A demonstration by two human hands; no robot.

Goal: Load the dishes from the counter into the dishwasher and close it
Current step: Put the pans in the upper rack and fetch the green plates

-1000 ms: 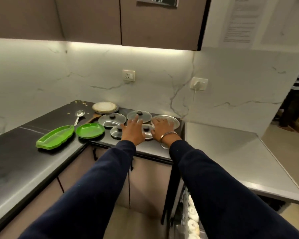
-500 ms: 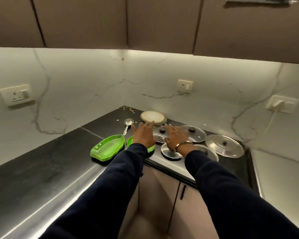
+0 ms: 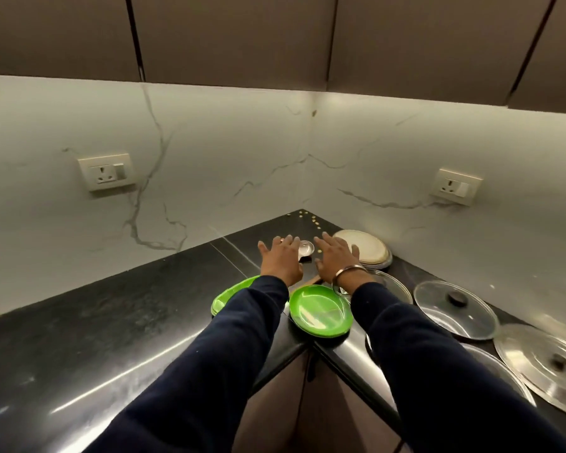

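Over the back corner of the black stone counter, both hands now hover with fingers spread and hold nothing. Half a second ago they were above the glass lids; now the left hand and the right hand flank the small steel ladle. The round green plastic plate, the cream plate stack and the steel-rimmed glass lid all lie on the counter, so I judge that loading has not begun.
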